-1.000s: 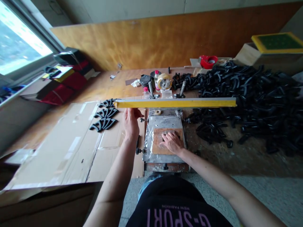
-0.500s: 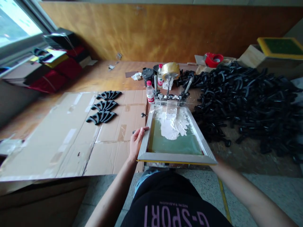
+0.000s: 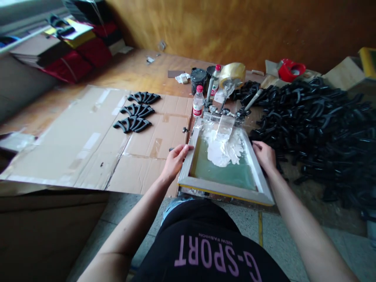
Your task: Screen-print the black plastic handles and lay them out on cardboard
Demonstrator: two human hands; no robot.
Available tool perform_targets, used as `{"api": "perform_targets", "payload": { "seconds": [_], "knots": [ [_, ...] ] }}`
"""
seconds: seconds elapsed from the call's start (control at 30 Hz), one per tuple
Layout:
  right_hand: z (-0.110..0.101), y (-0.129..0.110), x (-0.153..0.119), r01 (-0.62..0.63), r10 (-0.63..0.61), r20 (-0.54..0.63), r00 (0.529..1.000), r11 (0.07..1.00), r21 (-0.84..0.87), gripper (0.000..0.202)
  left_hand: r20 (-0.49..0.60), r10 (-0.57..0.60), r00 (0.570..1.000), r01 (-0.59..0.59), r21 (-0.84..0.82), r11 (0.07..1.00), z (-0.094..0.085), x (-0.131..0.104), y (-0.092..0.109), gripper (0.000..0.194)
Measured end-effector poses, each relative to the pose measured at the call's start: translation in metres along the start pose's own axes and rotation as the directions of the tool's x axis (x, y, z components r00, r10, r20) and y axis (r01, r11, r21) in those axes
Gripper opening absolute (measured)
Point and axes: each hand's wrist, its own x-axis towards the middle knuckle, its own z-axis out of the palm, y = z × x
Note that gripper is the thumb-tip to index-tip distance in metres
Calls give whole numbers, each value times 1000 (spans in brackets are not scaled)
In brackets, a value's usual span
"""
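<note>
The black shirt [image 3: 211,250] says "G-SPORT" in big pink letters, upside down. Small words above say "NEW FASHION".

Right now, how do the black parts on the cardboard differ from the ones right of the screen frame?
The parts on the cardboard lie in three neat fanned groups; the pile is a loose, tangled heap. The groups hold a few pieces each; the pile holds many more. The right hand is near the pile; the groups lie beyond the left hand. Both are black and curved.
</note>
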Motion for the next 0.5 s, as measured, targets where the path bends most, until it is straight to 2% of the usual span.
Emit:
{"api": "perform_targets", "payload": {
  "seconds": [0.03,0.1,0.17,0.2,0.27,0.33,0.4,0.5],
  "knots": [
    [-2,-6,9,20,-21,-39,999,1000,-19,33,20,-47,999,47,17,999,-1,-3,-15,45],
    [5,-29,24,126,-133,-80,988,988,-93,52,33,-101,994,99,62,993,-2,-6,-44,55],
    [21,-59,35,253,-260,-14,966,951,-176,67,8,-129,992,127,139,982,-1,-4,-68,63],
    [30,-73,37,293,-287,56,956,935,-200,63,-11,-137,990,137,183,974,0,-2,-76,64],
    [46,-92,31,330,-285,212,935,917,-223,42,-36,-141,989,145,261,954,1,3,-87,62],
    [53,-97,15,381,-292,336,895,894,-236,18,-34,-134,990,138,317,938,0,6,-93,60],
    [51,-92,-7,496,-377,418,827,839,-224,10,-19,-132,991,130,353,927,-1,7,-97,58],
    [36,-81,-30,693,-560,508,655,713,-107,21,-14,-137,991,132,368,920,-3,7,-102,56]
  ]
}}
